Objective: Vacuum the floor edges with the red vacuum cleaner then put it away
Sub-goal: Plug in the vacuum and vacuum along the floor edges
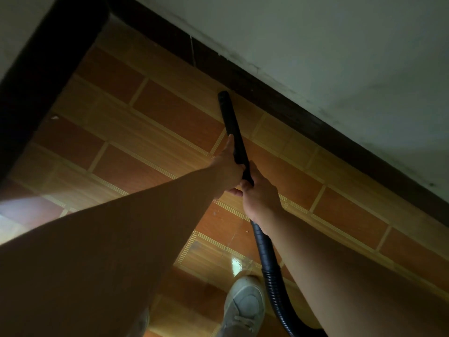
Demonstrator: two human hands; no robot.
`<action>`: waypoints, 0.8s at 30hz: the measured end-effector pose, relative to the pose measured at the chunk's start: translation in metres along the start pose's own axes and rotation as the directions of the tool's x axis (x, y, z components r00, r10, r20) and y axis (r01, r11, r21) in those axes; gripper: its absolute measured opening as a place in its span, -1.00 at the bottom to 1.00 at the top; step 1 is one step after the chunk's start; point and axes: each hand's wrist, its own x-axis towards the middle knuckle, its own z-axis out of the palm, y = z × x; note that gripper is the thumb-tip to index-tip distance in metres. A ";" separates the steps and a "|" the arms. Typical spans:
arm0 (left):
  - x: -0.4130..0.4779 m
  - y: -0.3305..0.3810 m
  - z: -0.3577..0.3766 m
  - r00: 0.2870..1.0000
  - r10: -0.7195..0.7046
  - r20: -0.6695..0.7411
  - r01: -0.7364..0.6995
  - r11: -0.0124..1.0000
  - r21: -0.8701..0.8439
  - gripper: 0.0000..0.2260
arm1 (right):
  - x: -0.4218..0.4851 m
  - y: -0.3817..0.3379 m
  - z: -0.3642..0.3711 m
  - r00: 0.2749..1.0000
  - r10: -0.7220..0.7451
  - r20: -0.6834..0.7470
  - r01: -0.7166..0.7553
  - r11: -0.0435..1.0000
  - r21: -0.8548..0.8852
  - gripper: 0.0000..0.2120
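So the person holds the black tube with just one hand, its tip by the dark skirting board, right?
Not quite. The head view shows both hands gripping the black tube: the left hand nearer the tip, the right hand behind it. The tip is by the dark skirting board.

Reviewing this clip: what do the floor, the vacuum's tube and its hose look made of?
Floor: likely glazed ceramic tile; glossy reflections, pale joint lines, printed wood grain. Tube: probably smooth black plastic, dull sheen. Hose: flexible black plastic, it seems; ribbed ridges along its curve.
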 end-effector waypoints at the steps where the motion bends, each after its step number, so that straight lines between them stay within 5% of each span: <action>1: 0.000 0.002 0.000 0.999 -0.035 0.004 0.035 0.999 -0.025 -0.23 | -0.001 -0.002 -0.001 1.000 -0.003 0.007 0.003 1.000 -0.008 -0.52; 5: -0.006 0.002 -0.002 0.983 -0.180 0.023 0.181 0.966 -0.184 -0.19 | -0.004 -0.005 -0.002 1.000 -0.007 0.025 0.007 1.000 -0.010 -0.50; 19: -0.018 -0.025 -0.046 0.974 -0.220 -0.059 0.185 0.916 -0.356 -0.18 | 0.002 -0.038 0.032 0.990 -0.072 0.123 0.089 0.986 -0.143 -0.52; 24: -0.007 -0.023 -0.079 0.976 -0.216 0.035 0.209 0.870 -0.447 -0.46 | 0.020 -0.066 0.041 0.980 -0.151 0.128 0.174 0.965 -0.198 -0.52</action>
